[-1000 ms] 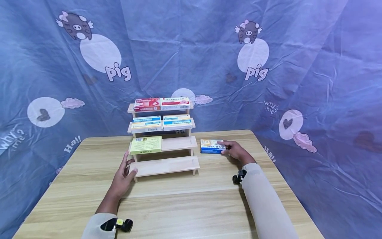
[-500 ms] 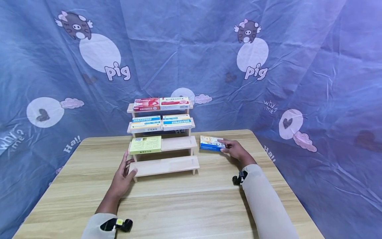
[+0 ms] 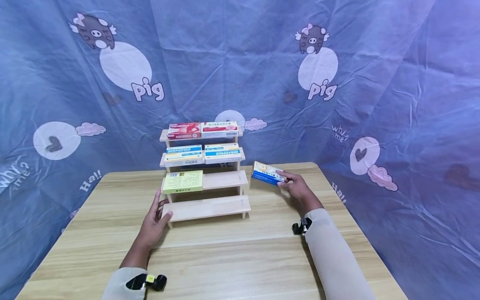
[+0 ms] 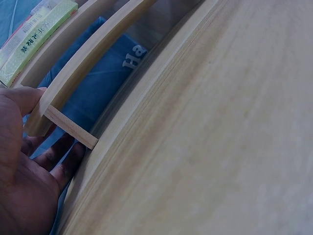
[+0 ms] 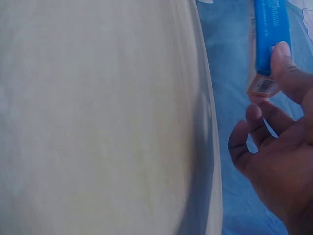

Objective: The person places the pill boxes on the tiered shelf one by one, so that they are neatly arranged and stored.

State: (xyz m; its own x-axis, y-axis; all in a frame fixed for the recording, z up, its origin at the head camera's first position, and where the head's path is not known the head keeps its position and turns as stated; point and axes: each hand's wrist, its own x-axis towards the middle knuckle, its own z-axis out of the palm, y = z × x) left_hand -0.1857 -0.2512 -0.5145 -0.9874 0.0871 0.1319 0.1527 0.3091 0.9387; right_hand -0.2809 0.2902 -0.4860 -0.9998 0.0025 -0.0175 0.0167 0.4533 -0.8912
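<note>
In the head view my right hand (image 3: 298,191) pinches the right end of a white-and-blue medicine box (image 3: 264,173), tilted and lifted off the table, right of a tiered wooden display stand (image 3: 207,209). The right wrist view shows the thumb on the blue face of the box (image 5: 272,29). My left hand (image 3: 151,227) grips the left end of the lowest shelf, thumb on top. In the left wrist view its fingers (image 4: 62,155) lie behind the shelf's short leg. A yellow-green medicine box (image 3: 183,181) lies on the shelf above, with bare wood (image 3: 225,179) right of it.
Two blue-and-white boxes (image 3: 183,155) lie on the second shelf from the top. On the top shelf are a red box (image 3: 183,130) and a white-and-red box (image 3: 219,129). A wooden table (image 3: 240,266) bears the stand; a blue patterned cloth (image 3: 240,66) hangs behind.
My right hand has raised the white-and-blue medicine box from the table and turned it, its left end now farther back and higher. The left hand and the stand stay put.
</note>
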